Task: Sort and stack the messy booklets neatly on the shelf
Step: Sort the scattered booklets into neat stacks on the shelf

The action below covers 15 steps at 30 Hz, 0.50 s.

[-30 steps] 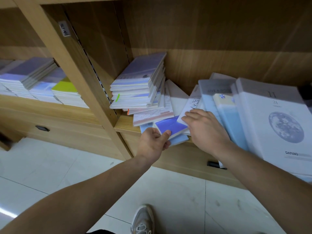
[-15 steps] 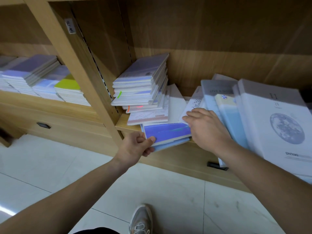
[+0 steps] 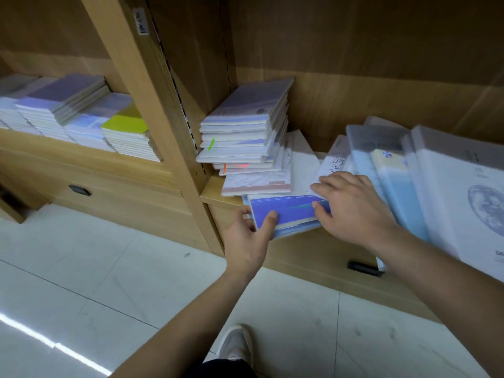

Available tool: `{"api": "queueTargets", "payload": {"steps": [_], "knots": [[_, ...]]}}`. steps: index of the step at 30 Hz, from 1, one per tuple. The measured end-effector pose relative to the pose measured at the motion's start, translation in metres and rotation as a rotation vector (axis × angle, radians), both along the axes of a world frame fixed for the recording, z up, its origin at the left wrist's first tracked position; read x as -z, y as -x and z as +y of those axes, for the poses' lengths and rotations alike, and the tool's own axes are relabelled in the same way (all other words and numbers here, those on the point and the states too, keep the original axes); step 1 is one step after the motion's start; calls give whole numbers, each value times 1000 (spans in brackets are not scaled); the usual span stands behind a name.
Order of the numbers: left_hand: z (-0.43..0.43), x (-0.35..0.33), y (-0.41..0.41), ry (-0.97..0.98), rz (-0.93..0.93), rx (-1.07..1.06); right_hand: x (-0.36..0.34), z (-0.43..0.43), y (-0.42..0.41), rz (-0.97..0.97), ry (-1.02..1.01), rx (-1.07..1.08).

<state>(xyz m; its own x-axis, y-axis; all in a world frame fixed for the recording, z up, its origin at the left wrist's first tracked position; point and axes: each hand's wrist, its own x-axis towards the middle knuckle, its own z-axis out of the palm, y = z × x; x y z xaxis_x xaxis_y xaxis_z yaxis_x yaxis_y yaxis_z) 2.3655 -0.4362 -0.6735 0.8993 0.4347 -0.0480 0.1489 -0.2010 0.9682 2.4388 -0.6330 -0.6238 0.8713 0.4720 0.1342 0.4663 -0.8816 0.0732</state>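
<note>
A blue-purple booklet lies at the front edge of the wooden shelf, on top of a pale blue one, sticking out past the edge. My left hand grips its left front corner, thumb on the cover. My right hand lies flat on its right end and on a white booklet with black script. Behind them a crooked pile of white and lilac booklets leans against the shelf's left wall. Large pale blue and white booklets lie fanned at the right.
The left compartment holds neat stacks of booklets, one topped yellow-green. A wooden upright divides the compartments. Below are drawers with dark handles. White tiled floor and my shoe lie beneath.
The blue-purple booklet has been pulled out and turned so its long side runs along the shelf edge. My left hand shifted left to its corner; my right hand stayed on the pile.
</note>
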Motion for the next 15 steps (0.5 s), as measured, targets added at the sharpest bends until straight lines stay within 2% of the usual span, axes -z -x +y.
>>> {"api": "queueTargets", "payload": {"steps": [6,11,15], "knots": [[7,-3,-1,23,36,98,0,2,1,0,30,-15],[11,-6,5,118,11,128,-1,4,1,-3,37,-7],[20,-5,14,78,6,125,-2,4,1,-6,35,1]]}}
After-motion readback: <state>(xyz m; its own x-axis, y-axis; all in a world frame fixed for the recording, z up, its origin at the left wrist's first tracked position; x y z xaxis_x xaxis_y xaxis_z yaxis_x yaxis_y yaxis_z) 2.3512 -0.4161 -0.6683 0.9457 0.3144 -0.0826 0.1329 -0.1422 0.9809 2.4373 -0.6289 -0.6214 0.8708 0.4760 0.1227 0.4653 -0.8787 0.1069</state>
